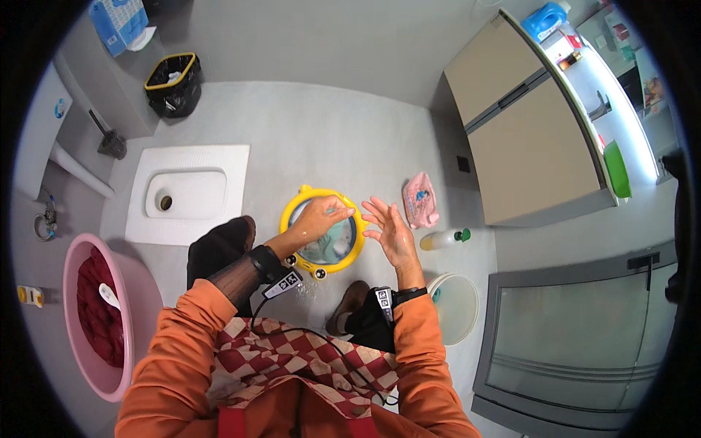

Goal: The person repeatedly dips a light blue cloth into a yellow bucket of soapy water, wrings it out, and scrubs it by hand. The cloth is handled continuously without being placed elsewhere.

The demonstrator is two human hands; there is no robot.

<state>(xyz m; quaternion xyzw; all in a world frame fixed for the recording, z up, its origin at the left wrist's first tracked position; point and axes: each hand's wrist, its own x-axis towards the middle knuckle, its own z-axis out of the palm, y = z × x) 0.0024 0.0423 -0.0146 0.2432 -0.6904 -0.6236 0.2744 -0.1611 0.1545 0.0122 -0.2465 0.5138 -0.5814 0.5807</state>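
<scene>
A yellow-rimmed round basin (358, 253) with cartoon eyes stands on the floor between my feet. Sudsy water and a pale green cloth (330, 245) lie in it. My left hand (320, 219) hovers over the basin, its fingers curled together; whether something small is between them cannot be told. To the right of the basin's rim, my right hand (390, 227) is raised with its fingers spread and nothing in it. Both hands look wet. A pink bag (420, 200) and a clear bottle with a green cap (444, 240) lie on the floor to the right.
At the left stands a pink tub (127, 328) with dark red fabric and a white-handled item inside. A squat toilet (233, 191) is set in the floor behind it. A whitish bucket (465, 312) stands near my right wrist, beside a glass-panelled door (569, 328). A black-lined bin (175, 101) and a vanity cabinet (539, 148) stand farther off.
</scene>
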